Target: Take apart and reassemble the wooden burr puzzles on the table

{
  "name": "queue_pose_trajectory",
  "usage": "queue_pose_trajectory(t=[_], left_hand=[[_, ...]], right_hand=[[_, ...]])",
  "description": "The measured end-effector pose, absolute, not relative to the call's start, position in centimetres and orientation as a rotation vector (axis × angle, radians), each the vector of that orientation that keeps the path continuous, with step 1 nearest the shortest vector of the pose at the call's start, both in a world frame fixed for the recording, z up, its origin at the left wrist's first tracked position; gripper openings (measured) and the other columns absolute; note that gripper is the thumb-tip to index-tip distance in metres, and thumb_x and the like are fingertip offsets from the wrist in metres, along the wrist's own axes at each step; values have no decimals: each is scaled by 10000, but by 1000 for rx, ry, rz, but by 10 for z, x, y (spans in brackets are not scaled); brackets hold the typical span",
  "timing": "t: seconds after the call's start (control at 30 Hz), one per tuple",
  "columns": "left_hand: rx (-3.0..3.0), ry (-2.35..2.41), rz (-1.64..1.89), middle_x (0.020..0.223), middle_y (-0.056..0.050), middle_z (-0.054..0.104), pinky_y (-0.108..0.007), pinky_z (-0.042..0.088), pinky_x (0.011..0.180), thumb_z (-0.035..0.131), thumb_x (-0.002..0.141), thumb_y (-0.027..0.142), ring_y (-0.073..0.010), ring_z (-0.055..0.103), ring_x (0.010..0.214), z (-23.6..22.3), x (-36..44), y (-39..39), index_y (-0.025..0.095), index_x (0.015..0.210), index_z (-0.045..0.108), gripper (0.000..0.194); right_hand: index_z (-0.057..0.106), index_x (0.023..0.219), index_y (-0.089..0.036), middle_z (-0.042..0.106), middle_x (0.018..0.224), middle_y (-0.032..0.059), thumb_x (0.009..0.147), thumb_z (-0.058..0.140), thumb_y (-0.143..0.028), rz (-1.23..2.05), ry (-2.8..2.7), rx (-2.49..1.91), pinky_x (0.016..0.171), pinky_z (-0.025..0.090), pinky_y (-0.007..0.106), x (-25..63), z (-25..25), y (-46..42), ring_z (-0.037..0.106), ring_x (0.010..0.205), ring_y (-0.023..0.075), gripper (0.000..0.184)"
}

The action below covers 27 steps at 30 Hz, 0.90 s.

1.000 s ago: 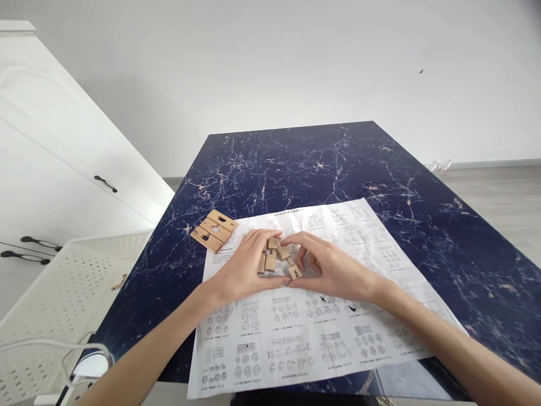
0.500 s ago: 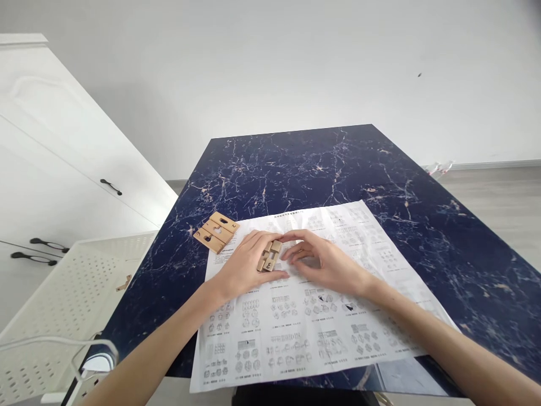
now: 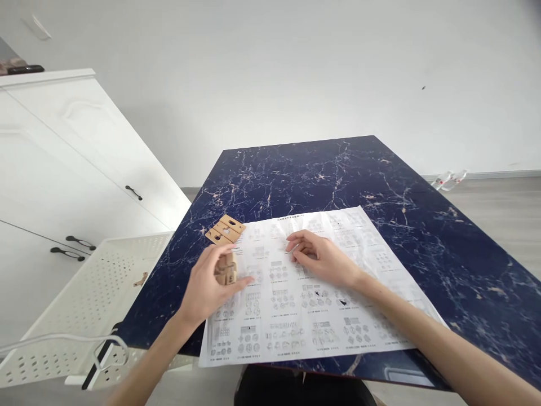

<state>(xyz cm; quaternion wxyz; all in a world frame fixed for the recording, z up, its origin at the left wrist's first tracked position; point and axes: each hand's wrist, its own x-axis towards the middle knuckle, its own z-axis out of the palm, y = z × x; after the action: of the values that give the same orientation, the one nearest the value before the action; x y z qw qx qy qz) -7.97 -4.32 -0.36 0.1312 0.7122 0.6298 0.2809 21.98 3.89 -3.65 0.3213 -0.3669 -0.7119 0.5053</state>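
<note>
My left hand (image 3: 207, 285) curves around a small wooden puzzle block (image 3: 226, 269) made of several short pieces, at the left side of the printed sheet. Its fingers lie along the block's far and left sides, while the thumb stretches out to the right. Part of the block is hidden by the fingers, and it is slightly blurred. My right hand (image 3: 321, 259) rests over the middle of the paper sheet (image 3: 279, 338), loosely bent, with nothing between its fingers and thumb. Just beyond my left hand lies a group of flat notched wooden pieces (image 3: 226, 229) with black numbers.
The dark blue marble-patterned table (image 3: 296, 175) extends to the wall. A white perforated rack (image 3: 80, 282) with a small wooden piece (image 3: 141, 279) and a white cable (image 3: 63, 337) stands left. White cabinets (image 3: 101, 163) are behind it. A black seat (image 3: 304, 389) is at the near edge.
My left hand has moved left with the wooden puzzle block, away from my right hand. My right hand stays over the sheet. The camera view has shifted slightly.
</note>
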Motion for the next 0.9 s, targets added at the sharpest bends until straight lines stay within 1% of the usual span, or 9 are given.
queue_pose_trajectory(t=[0.1, 0.17, 0.3, 0.37, 0.53, 0.6, 0.67, 0.77, 0.9], left_hand=[[2037, 2107, 937, 1108, -76, 714, -469, 604, 955, 842, 820, 675, -315, 726, 1052, -5, -95, -50, 256, 1240, 654, 622], [2011, 2216, 1016, 1077, -76, 717, -469, 599, 961, 833, 810, 673, -318, 728, 1048, -9, -99, -47, 247, 1214, 660, 612], [1949, 2361, 1029, 1153, -112, 718, -513, 577, 1004, 820, 781, 700, -352, 705, 1117, -15, -95, -33, 233, 1196, 645, 649], [1903, 2416, 962, 1190, -129, 716, -537, 564, 1019, 811, 773, 720, -375, 683, 1153, -17, -91, -26, 229, 1197, 635, 672], [1872, 2558, 749, 1179, -160, 691, -608, 518, 1050, 776, 782, 739, -430, 648, 1158, -21, -83, -16, 196, 1246, 616, 732], [1867, 2585, 730, 1224, -179, 671, -618, 508, 1059, 777, 770, 751, -448, 628, 1192, -23, -83, -14, 186, 1281, 605, 781], [1842, 2571, 759, 1281, -185, 653, -629, 489, 1091, 789, 754, 752, -453, 611, 1236, -25, -85, -15, 192, 1309, 590, 813], [1778, 2491, 862, 1329, -167, 647, -649, 451, 1149, 812, 738, 736, -443, 597, 1300, -28, -92, -19, 219, 1330, 568, 823], [1724, 2376, 963, 1350, -149, 640, -627, 462, 1172, 841, 740, 686, -419, 601, 1331, -33, -101, -29, 244, 1352, 550, 810]], right_hand=[[637, 1224, -214, 775, 1142, 102, 1005, 571, -205, 1337, -1877, -982, 860, 677, 431, 219, -35, 39, 770, 932, 211, 229], [644, 1210, -224, 772, 1128, 95, 1020, 556, -220, 1351, -1882, -990, 851, 672, 421, 219, -35, 39, 767, 935, 213, 210], [650, 1173, -230, 767, 1096, 82, 1022, 546, -198, 1365, -1879, -994, 854, 659, 419, 220, -35, 40, 760, 928, 213, 186], [648, 1159, -234, 767, 1080, 77, 1020, 544, -187, 1378, -1863, -989, 854, 655, 421, 220, -36, 41, 759, 920, 211, 180], [661, 1132, -235, 770, 1046, 71, 1011, 553, -180, 1373, -1864, -974, 836, 648, 407, 219, -38, 42, 752, 919, 212, 171], [662, 1126, -231, 769, 1047, 73, 1009, 551, -174, 1364, -1869, -964, 832, 644, 401, 218, -38, 41, 747, 923, 212, 171], [660, 1122, -229, 768, 1049, 74, 1009, 548, -175, 1364, -1870, -962, 825, 641, 395, 218, -37, 40, 744, 914, 209, 168], [663, 1125, -230, 769, 1034, 69, 1007, 549, -187, 1365, -1867, -962, 813, 632, 385, 218, -37, 39, 739, 897, 206, 170], [666, 1128, -234, 771, 1026, 61, 1002, 555, -216, 1362, -1864, -962, 809, 620, 376, 220, -38, 38, 739, 892, 206, 169]])
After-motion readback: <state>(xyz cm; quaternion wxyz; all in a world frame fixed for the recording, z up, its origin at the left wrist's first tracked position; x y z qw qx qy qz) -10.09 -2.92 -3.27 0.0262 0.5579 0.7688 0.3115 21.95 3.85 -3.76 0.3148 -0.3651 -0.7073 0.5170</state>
